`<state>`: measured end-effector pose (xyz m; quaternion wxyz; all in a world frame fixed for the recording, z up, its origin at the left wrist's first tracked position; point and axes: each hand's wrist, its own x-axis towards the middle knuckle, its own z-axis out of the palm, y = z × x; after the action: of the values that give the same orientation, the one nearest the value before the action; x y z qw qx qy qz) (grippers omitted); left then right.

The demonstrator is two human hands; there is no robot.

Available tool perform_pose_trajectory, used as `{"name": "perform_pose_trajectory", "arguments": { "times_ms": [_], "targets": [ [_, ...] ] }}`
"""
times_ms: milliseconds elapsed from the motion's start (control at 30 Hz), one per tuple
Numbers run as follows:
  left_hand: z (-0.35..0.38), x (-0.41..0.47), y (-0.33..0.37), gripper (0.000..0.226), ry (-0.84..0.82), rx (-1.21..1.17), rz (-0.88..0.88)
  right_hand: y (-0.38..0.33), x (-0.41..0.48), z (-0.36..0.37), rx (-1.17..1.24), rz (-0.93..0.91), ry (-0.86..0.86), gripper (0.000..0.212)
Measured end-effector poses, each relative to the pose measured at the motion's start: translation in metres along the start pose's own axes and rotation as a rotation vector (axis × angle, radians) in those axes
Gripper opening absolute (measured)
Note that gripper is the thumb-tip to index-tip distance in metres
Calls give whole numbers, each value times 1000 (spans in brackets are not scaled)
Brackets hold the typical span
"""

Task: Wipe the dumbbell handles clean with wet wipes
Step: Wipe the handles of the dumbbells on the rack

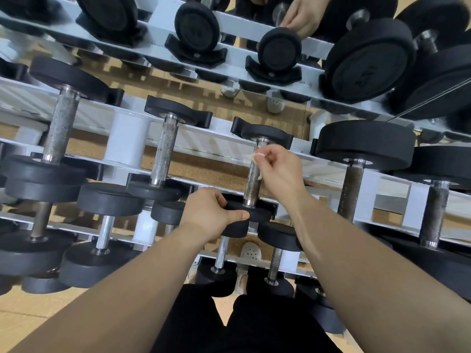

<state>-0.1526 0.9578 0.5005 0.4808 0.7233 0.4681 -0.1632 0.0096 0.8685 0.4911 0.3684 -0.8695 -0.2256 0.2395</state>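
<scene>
Left hand (211,215) low and centre, fingers and thumb clamped round the near black head of a small dumbbell (257,212), thumb lying along the head's front edge. Right hand (279,169) sits just above and to the right, fingertips drawn together in a pinch on a wet wipe (256,156). It's a small whitish scrap, mostly hidden by the fingers, with one bit poking out at the fingertips and another lower down by the palm.

The wipe is right up against the upper part of the knurled steel handle (252,186), close to the far head. The bare lower stretch of the handle runs down between the two hands to the head in the left hand's grip.

The dumbbell lies in its black cradles on the white rack (127,141), with a slimmer dumbbell (165,154) to its left and a much bigger one (353,187) to its right. More dumbbells sit on the tier below, and a pale clog (251,252) shows between them.
</scene>
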Motion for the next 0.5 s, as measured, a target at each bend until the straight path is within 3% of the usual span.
{"name": "perform_pose_trajectory", "arguments": {
  "times_ms": [100, 233, 400, 500],
  "targets": [
    [0, 0, 0, 51, 1, 0, -1, -2, 4, -1, -85, -13, 19, 7],
    [2, 1, -2, 50, 9, 8, 15, 16, -34, 0, -230, -174, -79, 4],
    [8, 1, -9, 51, 23, -57, 33, 17, -38, 1, -272, -247, -165, 4],
    [9, 1, -10, 58, 26, -81, 42, 5, -12, 3, -219, -179, -110, 4]
  ]
}}
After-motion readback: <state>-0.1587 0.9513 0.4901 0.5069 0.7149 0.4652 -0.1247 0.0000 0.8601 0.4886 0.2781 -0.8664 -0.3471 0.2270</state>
